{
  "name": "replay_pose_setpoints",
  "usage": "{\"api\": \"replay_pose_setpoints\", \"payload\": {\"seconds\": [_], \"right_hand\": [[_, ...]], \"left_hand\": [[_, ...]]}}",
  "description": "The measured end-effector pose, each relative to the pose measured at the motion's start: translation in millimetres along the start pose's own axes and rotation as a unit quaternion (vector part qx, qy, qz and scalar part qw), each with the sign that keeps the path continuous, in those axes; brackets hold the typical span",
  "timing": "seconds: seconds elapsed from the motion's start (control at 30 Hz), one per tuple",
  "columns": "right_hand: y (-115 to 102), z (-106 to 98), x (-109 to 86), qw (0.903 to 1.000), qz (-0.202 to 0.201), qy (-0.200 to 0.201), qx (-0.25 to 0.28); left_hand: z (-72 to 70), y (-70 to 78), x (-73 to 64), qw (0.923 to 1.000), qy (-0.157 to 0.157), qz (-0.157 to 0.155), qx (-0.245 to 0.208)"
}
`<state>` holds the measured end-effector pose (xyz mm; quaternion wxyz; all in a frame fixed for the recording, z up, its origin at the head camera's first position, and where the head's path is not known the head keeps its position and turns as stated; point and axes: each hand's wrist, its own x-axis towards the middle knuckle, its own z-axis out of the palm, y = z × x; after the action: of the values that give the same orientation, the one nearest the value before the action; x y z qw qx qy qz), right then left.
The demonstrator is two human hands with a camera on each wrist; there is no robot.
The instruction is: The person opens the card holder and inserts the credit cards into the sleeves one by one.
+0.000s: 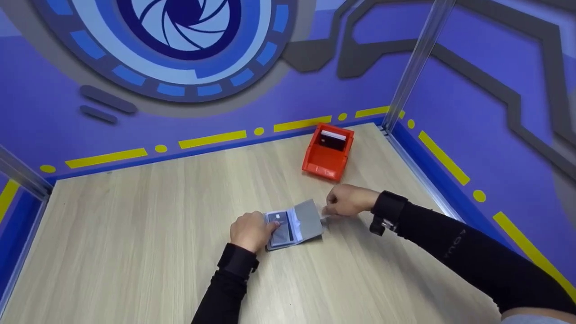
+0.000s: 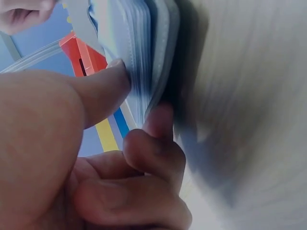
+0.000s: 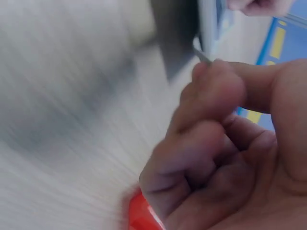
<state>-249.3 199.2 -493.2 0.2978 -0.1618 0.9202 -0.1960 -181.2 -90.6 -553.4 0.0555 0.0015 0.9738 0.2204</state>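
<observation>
A grey card holder (image 1: 309, 219) lies spread open above the wooden tabletop, with clear sleeves and a grey card with a chip (image 1: 281, 231) on its left side. My left hand (image 1: 250, 231) grips that left side. Its thumb presses on the sleeves, and in the left wrist view the fingers curl beneath the stacked sleeves (image 2: 138, 52). At the free edge of the right-hand cover, my right hand (image 1: 348, 201) pinches a small thin tab (image 1: 325, 221) between thumb and forefinger. The tab's tip (image 3: 201, 55) pokes out past the fingertips in the right wrist view.
Behind the right hand stands a red open-front bin (image 1: 327, 153) holding a few upright cards (image 1: 333, 138). Blue-purple printed panels (image 1: 216, 117) wall in the back and sides of the wooden tabletop (image 1: 148, 234). A metal corner post (image 1: 414, 63) rises at the back right.
</observation>
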Motion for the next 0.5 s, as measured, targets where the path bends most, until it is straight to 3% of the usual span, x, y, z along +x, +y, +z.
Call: {"api": "replay_pose_setpoints", "payload": {"seconds": [0.13, 0.3, 0.5], "right_hand": [[-3.3, -7.5, -8.2, 0.9974, -0.025, -0.017, 0.066], [-20.9, -4.7, -11.5, 0.9893, -0.063, -0.008, 0.131], [-44.4, 10.1, -2.8, 0.9819, -0.094, 0.007, 0.164]], "left_hand": [[2.6, 3.1, -0.2, 0.9999, 0.001, 0.011, -0.006], [7.1, 4.8, -0.5, 0.9995, -0.003, 0.029, -0.015], [12.2, 8.7, -1.1, 0.9976, -0.005, 0.061, -0.034]]}}
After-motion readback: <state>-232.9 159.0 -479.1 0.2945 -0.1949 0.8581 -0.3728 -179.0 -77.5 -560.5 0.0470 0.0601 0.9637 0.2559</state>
